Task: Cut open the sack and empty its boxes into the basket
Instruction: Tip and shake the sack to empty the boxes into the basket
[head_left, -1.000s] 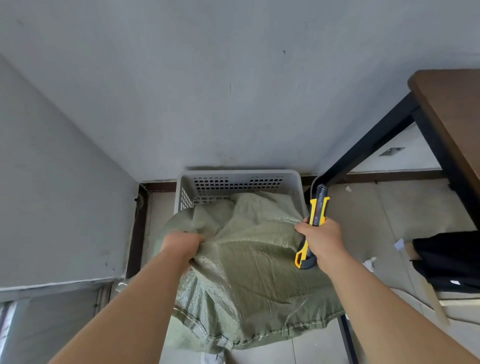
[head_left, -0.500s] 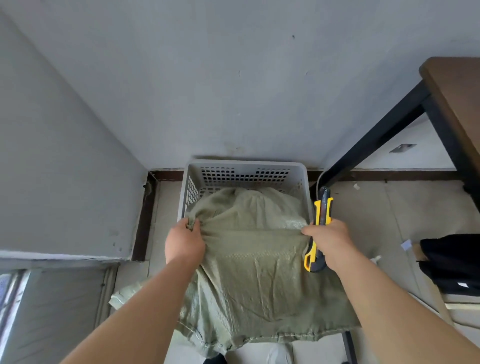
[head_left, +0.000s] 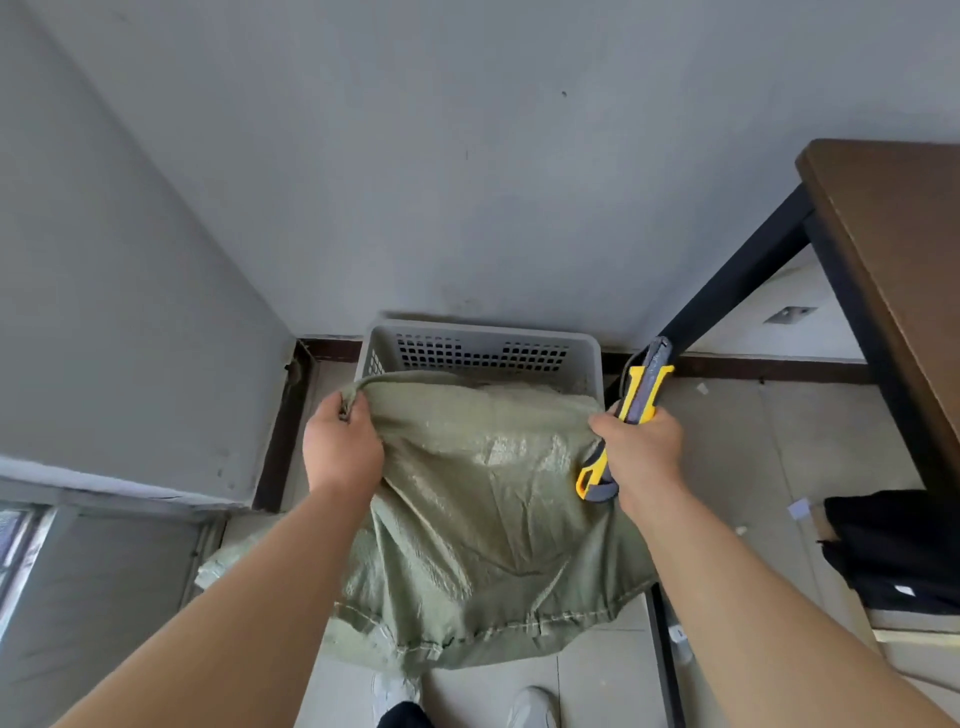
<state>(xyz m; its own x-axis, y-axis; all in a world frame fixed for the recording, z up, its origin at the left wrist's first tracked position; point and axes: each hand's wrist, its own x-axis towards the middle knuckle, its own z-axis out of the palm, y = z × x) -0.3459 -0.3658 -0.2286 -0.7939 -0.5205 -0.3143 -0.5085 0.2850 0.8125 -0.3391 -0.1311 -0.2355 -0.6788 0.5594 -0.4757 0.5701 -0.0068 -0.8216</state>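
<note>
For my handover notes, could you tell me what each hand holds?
Left hand grips the sack by its edge; right hand grips its other edge plus the utility knife.

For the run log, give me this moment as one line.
left hand: gripping green sack edge | right hand: sack plus yellow utility knife | sack over gray basket | boxes: unseen

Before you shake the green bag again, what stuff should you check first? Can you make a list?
1. Left hand gripping the sack: ok.
2. Right hand gripping the sack's other corner: ok.
3. Sack held over the basket: ok.
4. Knife blade pulled in: cannot tell.
5. Knife pointing away from both arms: ok.
6. All boxes out of the sack: cannot tell, none are visible.
</note>
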